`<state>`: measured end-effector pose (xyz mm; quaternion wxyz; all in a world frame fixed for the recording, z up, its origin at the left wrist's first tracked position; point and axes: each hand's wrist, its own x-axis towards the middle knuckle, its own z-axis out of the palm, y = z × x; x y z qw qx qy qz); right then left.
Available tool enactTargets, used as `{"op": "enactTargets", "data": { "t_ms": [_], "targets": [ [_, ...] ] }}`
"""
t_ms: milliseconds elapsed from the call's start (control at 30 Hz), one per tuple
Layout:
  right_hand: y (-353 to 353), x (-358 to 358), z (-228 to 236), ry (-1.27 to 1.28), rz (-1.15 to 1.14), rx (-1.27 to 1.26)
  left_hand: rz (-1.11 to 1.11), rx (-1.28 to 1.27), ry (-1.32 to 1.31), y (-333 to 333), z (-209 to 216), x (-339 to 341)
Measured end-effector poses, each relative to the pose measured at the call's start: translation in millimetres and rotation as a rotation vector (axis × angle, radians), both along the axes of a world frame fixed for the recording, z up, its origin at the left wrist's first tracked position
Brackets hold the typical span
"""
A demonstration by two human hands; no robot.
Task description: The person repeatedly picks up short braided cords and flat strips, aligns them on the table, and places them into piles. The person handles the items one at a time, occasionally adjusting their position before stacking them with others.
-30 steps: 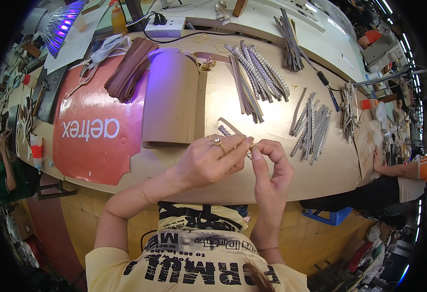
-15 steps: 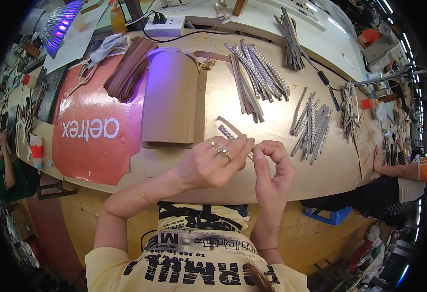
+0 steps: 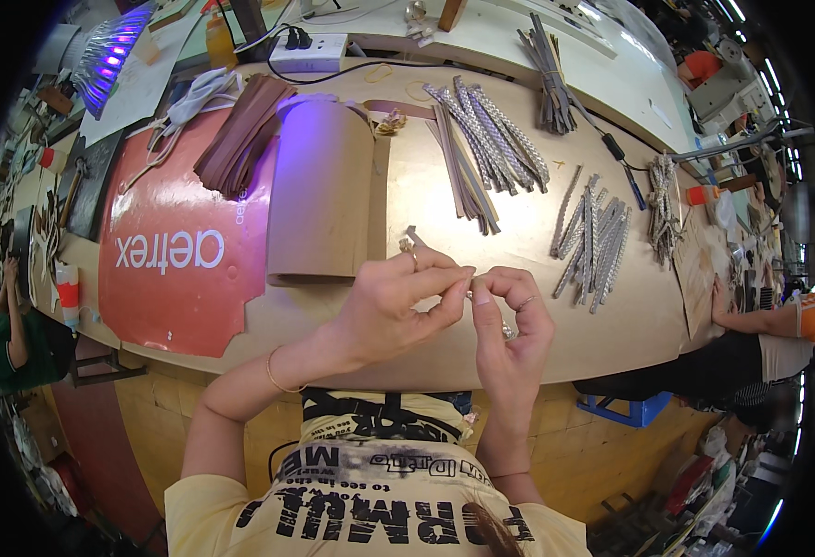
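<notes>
My left hand [image 3: 400, 299] and my right hand [image 3: 513, 325] meet fingertip to fingertip above the front of the table. Both are pinched closed on a silver-grey strap. A thin grey end of the strap [image 3: 413, 236] sticks out beyond my left fingers, and a braided-looking bit shows below my right fingers. Most of it is hidden by my hands. To their right lies a spread of short silver braided straps [image 3: 595, 246]. Farther off are longer braided straps [image 3: 489, 135] and a bundle of flat brown and grey strips [image 3: 463, 172].
A brown cardboard roll [image 3: 319, 195] stands left of my hands, beside a red sheet [image 3: 180, 306] and brown strips [image 3: 242, 135]. Behind sit a white power strip [image 3: 307, 54] and a tied grey bundle [image 3: 549, 79]. A tied strap bundle [image 3: 664, 209] lies at right, near another person's arm [image 3: 756, 320].
My hands have shifted slightly left and closer together. My left fingers have curled in, and less of the strap shows beyond them; the flat strip that pointed away is mostly covered.
</notes>
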<state>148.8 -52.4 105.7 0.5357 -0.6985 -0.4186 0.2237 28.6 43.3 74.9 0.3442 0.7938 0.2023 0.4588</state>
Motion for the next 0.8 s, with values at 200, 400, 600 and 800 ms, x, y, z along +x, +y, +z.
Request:
{"op": "enactTargets", "data": {
  "t_ms": [200,400,600,800],
  "targets": [
    [1,1,0,0.074,0.035,0.048,0.055,0.372,0.089,6,-5,-1],
    [2,1,1,0.073,0.028,0.05,0.079,0.587,0.11,8,-9,0],
    [2,4,-2,0.059,0.033,0.038,0.086,0.586,0.166,5,-9,-2],
    [1,3,-6,-0.133,0.015,-0.018,0.015,-0.047,0.035,-3,3,0]
  ]
}}
